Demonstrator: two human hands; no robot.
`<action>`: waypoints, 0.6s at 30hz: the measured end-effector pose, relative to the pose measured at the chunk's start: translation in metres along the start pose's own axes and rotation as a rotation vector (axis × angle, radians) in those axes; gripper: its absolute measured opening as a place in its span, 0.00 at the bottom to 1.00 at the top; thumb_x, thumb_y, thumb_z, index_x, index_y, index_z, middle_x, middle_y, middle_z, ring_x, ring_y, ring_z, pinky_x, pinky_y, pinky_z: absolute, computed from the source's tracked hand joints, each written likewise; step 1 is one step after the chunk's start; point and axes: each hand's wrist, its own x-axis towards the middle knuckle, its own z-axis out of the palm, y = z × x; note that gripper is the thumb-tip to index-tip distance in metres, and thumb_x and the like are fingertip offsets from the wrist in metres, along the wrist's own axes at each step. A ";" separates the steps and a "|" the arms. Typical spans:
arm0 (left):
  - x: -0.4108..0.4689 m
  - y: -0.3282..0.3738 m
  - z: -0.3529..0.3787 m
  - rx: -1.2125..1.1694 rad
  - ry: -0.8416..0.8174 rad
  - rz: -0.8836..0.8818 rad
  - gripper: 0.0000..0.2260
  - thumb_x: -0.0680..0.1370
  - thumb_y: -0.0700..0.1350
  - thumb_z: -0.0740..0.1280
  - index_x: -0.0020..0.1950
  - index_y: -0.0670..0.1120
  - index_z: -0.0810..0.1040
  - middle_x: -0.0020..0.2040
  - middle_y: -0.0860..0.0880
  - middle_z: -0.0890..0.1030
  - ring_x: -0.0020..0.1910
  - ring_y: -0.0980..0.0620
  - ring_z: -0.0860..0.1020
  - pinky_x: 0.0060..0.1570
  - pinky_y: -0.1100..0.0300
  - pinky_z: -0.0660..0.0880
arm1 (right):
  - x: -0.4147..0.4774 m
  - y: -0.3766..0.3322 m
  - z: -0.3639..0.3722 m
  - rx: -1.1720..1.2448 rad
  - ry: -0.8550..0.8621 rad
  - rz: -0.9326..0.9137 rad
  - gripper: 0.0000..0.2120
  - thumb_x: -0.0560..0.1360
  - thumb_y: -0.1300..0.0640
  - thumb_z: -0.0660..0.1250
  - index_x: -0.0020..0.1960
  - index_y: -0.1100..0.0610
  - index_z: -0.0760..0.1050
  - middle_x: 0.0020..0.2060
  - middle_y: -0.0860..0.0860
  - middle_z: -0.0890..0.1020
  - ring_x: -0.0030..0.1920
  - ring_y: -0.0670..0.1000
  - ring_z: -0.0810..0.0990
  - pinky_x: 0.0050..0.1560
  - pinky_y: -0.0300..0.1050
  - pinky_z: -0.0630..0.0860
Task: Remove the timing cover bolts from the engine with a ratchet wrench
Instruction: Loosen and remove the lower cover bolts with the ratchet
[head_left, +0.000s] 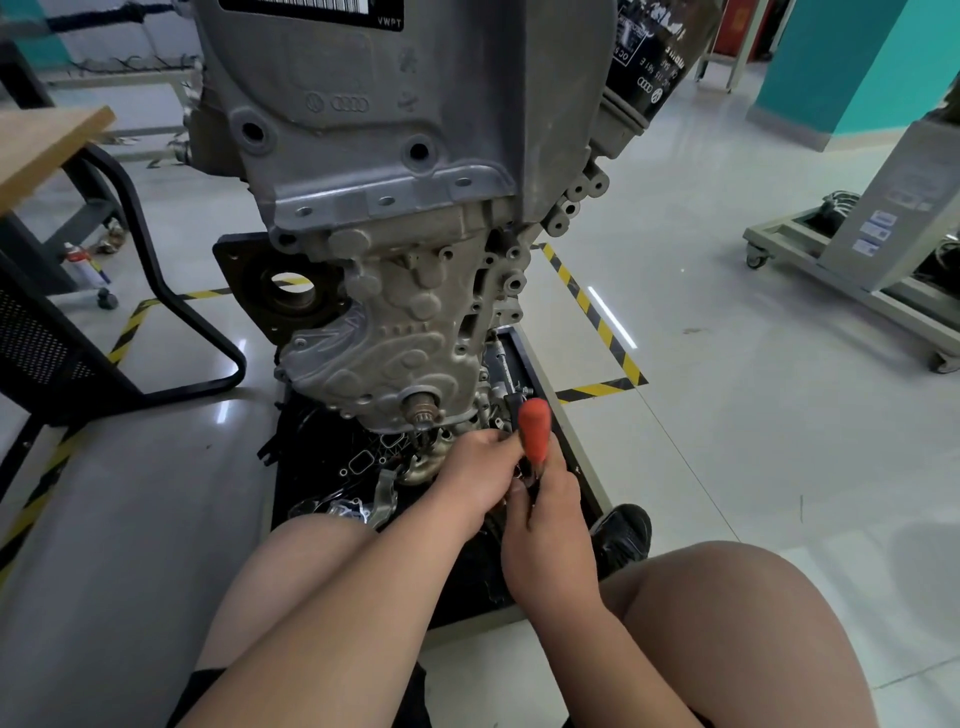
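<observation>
1. Head view: engine (363, 156), upright on black tray (525, 358).
2. Timing cover (410, 332): lower front face of engine.
3. Ratchet wrench (535, 421), orange handle: tilted up at cover's lower right edge; head end hidden.
4. Right hand (550, 499): fingers wrapped round wrench below orange grip.
5. Left hand (480, 467): fingers curled beside wrench; whether pinching anything cannot be told.
6. Loose gaskets (363, 462): in tray, left of hands.
</observation>
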 end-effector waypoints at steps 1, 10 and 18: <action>-0.001 0.001 0.000 0.001 -0.006 -0.002 0.13 0.75 0.54 0.70 0.38 0.45 0.83 0.30 0.53 0.81 0.31 0.56 0.77 0.33 0.65 0.72 | 0.000 0.001 0.001 -0.029 -0.013 -0.013 0.27 0.82 0.52 0.55 0.76 0.35 0.48 0.58 0.41 0.65 0.44 0.30 0.71 0.40 0.34 0.66; -0.006 0.006 -0.003 -0.071 -0.075 -0.103 0.19 0.71 0.62 0.69 0.45 0.45 0.81 0.31 0.52 0.79 0.31 0.53 0.77 0.34 0.61 0.74 | 0.002 -0.003 0.004 0.398 0.045 0.140 0.21 0.83 0.54 0.53 0.65 0.29 0.55 0.53 0.35 0.73 0.48 0.30 0.76 0.41 0.23 0.69; -0.007 0.004 -0.001 -0.074 -0.068 -0.133 0.09 0.78 0.49 0.66 0.45 0.44 0.74 0.21 0.52 0.62 0.18 0.54 0.62 0.22 0.67 0.54 | 0.021 -0.001 -0.001 0.945 0.003 0.636 0.23 0.84 0.51 0.51 0.34 0.60 0.68 0.23 0.54 0.72 0.22 0.52 0.66 0.29 0.44 0.68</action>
